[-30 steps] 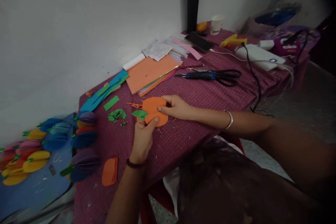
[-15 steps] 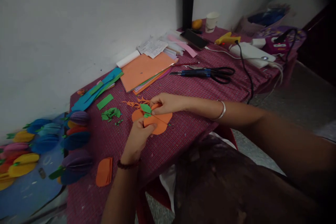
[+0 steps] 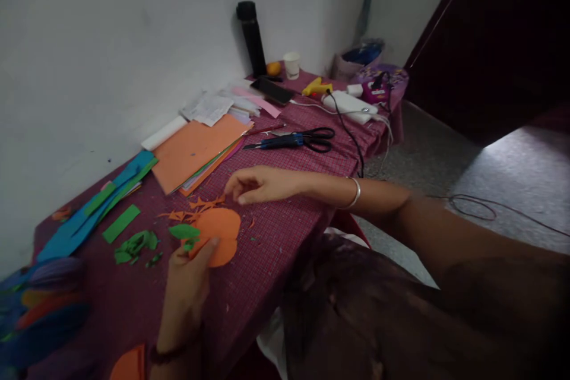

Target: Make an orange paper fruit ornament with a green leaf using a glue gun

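Note:
My left hand [image 3: 187,276] pinches the near edge of an orange paper cut-out [image 3: 218,231] with a green paper leaf [image 3: 183,231] on its left side; it lies on the maroon checked tablecloth [image 3: 276,231]. My right hand [image 3: 256,185] hovers just beyond the cut-out, fingers loosely curled and apart, holding nothing. It wears a silver bangle at the wrist. Orange paper scraps [image 3: 196,208] lie between the two hands.
Blue-handled scissors [image 3: 294,140] lie to the right of a stack of coloured paper sheets [image 3: 196,148]. Farther back stand a black bottle [image 3: 252,38], a paper cup [image 3: 292,65], a yellow glue gun [image 3: 317,87] and a white power strip [image 3: 350,103]. Green scraps [image 3: 133,244] lie left.
My right hand has let go of the orange cut-out and lifted away from it. The camera has swung right and back, so the finished paper fruits at left have mostly left the view.

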### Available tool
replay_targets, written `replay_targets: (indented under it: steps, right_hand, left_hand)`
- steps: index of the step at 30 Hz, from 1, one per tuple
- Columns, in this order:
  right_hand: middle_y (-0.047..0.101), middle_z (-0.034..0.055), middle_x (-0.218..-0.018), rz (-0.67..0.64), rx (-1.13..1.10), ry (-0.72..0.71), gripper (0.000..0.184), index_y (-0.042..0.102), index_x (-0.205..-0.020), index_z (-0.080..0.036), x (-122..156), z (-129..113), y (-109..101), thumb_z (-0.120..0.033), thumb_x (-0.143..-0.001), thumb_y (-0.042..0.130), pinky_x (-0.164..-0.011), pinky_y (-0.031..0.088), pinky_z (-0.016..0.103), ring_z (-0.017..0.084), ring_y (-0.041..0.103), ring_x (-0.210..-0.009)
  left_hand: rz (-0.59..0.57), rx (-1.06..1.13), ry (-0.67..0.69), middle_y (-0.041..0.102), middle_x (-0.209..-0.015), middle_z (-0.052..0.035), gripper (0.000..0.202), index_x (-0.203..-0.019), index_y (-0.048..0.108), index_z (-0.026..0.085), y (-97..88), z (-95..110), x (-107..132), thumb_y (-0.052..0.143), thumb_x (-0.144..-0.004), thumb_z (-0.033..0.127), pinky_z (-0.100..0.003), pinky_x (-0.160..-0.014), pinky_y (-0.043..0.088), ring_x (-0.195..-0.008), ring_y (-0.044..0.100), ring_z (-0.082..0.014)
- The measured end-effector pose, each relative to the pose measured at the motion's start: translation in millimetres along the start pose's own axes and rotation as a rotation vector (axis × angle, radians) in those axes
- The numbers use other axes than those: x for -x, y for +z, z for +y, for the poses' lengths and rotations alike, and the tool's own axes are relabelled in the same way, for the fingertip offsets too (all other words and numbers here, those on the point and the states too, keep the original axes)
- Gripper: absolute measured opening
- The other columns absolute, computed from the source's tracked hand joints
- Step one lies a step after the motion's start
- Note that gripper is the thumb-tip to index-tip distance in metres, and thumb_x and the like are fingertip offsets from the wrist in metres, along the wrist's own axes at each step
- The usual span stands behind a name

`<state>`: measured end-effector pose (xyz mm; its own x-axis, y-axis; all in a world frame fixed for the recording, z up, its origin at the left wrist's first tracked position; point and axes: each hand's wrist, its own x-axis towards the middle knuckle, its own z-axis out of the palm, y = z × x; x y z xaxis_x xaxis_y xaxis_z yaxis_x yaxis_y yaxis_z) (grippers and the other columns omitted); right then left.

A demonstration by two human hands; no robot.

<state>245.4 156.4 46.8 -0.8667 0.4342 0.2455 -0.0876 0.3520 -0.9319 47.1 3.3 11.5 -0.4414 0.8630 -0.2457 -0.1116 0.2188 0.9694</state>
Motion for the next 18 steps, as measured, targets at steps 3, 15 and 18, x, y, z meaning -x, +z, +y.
replay_targets:
  steps: [3,15,18]
  right_hand:
    - [0.062,0.0013,-0.084,0.218,0.287,0.127,0.006,0.059,-0.084,-0.013,29,-3,-29,-0.015,-0.086,0.053,-0.073,0.044,0.022,0.011,0.055,-0.076]
    - [0.064,0.0261,-0.105,0.298,1.204,0.519,0.035,0.067,-0.113,-0.005,120,44,-139,-0.017,-0.080,0.068,-0.074,0.034,0.037,0.024,0.054,-0.088]
    - [0.066,0.0242,-0.104,0.203,1.248,0.545,0.039,0.066,-0.118,-0.008,111,40,-142,-0.019,-0.081,0.067,-0.070,0.033,0.035,0.020,0.056,-0.082]
  left_hand:
    - [0.045,0.044,0.015,0.073,-0.073,-0.0024,0.034,-0.079,0.072,0.014,0.9,2,2,0.088,-0.056,0.033,-0.030,-0.067,0.059,-0.063,0.069,-0.0163]
    - [0.012,0.312,0.095,0.075,-0.080,-0.0029,0.034,-0.077,0.070,0.017,5.5,14,5,0.089,-0.052,0.028,-0.031,-0.077,0.057,-0.072,0.071,-0.0173]
    - [0.026,0.350,0.119,0.076,-0.081,-0.0013,0.032,-0.078,0.070,0.018,2.6,24,9,0.089,-0.054,0.027,-0.026,-0.074,0.056,-0.073,0.071,-0.0146]
